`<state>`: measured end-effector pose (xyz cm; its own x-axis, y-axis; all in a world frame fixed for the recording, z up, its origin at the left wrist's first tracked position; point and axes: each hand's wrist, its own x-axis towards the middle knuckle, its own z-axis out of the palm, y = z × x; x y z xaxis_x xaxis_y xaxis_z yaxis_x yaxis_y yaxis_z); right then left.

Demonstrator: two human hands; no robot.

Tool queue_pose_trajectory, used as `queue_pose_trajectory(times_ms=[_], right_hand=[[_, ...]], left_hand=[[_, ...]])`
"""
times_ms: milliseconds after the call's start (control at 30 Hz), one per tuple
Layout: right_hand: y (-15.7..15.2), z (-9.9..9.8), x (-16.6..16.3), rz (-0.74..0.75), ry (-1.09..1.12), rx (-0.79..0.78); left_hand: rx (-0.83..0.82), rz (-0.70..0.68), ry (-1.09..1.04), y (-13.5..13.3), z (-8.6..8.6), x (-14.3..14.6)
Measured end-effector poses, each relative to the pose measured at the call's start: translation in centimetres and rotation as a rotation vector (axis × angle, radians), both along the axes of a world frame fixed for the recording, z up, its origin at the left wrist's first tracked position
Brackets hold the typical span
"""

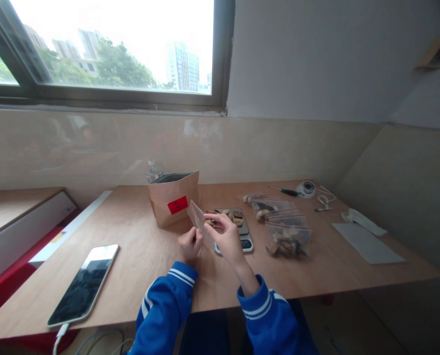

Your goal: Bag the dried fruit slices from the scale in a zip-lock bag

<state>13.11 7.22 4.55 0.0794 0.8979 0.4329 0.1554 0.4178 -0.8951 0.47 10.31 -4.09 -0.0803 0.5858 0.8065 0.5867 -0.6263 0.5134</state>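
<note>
Pinching clear bag (198,217) in left hand (189,244) | holding dried piece (209,222) in right hand (225,234), close by bag; inside or not, can't tell | more pieces (238,222) on scale (245,230) just beyond | likely mid-bagging; calling for open mouth, clean release next

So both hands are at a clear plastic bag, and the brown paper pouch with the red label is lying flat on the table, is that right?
Not quite: the brown paper pouch with the red label stands upright on the table, as the head view shows. The left hand and right hand are indeed at the clear plastic bag.
</note>
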Motion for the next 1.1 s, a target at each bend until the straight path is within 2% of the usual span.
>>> queue_pose_trajectory(times_ms=[167,300,367,433,533,633,700,800,967,1100], right_hand=[[0.5,-0.5,-0.6,-0.026,-0.214,-0.030],[0.2,0.0,0.5,0.120,-0.298,0.040],[0.4,0.0,1.4,0.028,-0.318,0.099],[1.1,-0.9,2.3,-0.167,-0.359,0.127],[2.9,-3.7,3.4,-0.387,-0.513,0.089],[4.3,-6.9,3.5,-0.495,-0.660,0.005],[4.7,-8.5,3.1,-0.541,-0.712,-0.038],[4.8,-9.7,2.7,-0.578,-0.741,-0.037],[4.6,-10.2,3.9,-0.603,-0.745,0.053],[4.5,-10.2,5.6,-0.540,-0.777,0.098]], left_hand=[[0.005,0.032,-0.021,-0.1,0.2,0.0],[0.000,0.027,-0.033,-0.2,0.2,0.1],[-0.016,0.021,-0.050,-0.2,0.1,0.1],[-0.025,0.023,-0.070,-0.1,0.0,0.1],[-0.020,0.026,-0.084,0.0,-0.1,0.1],[-0.016,0.028,-0.083,0.1,0.0,0.0],[-0.022,0.027,-0.086,0.1,0.1,0.0],[-0.039,0.023,-0.095,0.0,0.0,0.0],[-0.030,0.020,-0.092,0.1,-0.2,-0.1],[-0.026,0.015,-0.087,0.1,-0.2,-0.1]])
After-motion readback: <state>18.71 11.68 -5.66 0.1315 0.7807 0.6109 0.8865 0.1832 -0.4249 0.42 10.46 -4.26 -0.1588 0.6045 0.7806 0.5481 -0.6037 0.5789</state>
